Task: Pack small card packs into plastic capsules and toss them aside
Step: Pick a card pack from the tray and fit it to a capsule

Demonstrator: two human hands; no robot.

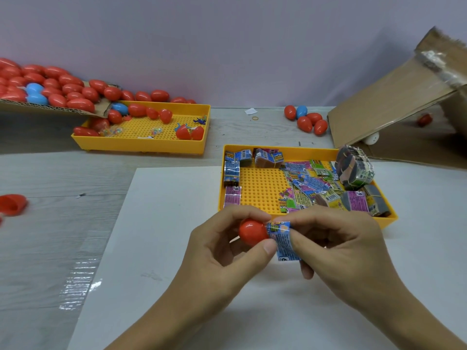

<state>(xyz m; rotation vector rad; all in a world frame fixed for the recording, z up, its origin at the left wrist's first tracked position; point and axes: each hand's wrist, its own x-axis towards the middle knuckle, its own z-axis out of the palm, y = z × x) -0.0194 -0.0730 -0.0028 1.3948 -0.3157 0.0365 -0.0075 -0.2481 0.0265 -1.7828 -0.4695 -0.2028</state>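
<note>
My left hand (222, 246) grips a red capsule half (252, 231) between thumb and fingers, above the white sheet (156, 248). My right hand (338, 251) pinches a blue card pack (283, 238), whose end sits at the capsule half's open mouth. Just behind my hands stands a yellow tray (257, 190) with loose card packs (308, 183) and banded bundles (353, 168). Another red capsule half (12, 203) lies at the far left on the table.
A second yellow tray (141, 144) at the back left holds capsules and small toys, under a cardboard flap heaped with red and blue capsules (50, 87). Several closed capsules (307, 120) lie at the back right beside a tilted cardboard box (394, 97).
</note>
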